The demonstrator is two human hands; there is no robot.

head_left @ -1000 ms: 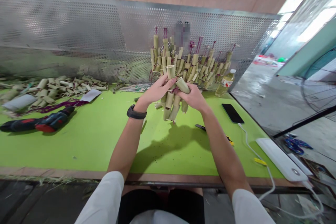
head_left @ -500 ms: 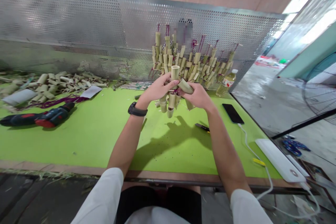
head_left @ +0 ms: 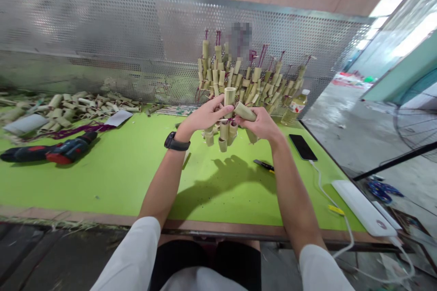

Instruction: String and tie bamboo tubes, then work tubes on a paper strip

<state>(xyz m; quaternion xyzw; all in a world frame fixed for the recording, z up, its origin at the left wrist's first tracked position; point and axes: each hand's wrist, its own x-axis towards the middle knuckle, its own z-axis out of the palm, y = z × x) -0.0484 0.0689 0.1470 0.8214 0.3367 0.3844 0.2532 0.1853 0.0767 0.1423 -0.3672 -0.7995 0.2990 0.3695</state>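
Note:
Both hands meet above the green table (head_left: 112, 182), holding a cluster of short bamboo tubes (head_left: 226, 132) strung on purple cord. My left hand (head_left: 205, 116), with a black watch on its wrist, pinches an upright tube (head_left: 229, 96) at the top of the cluster. My right hand (head_left: 261, 123) is closed on a slanted tube (head_left: 244, 111) beside it. More tubes of the cluster hang below the fingers, off the table.
Finished bamboo clusters (head_left: 249, 79) hang on the perforated metal panel (head_left: 102, 41) behind. Loose bamboo pieces (head_left: 75, 107) and purple cord lie far left, with a cordless drill (head_left: 48, 152). An oil bottle (head_left: 294, 107), phone (head_left: 302, 146), cutter (head_left: 263, 165) and white power bank (head_left: 363, 207) are to the right.
Both hands have lifted the bamboo cluster a little higher and slightly right; the hanging tubes swung up closer under the fingers.

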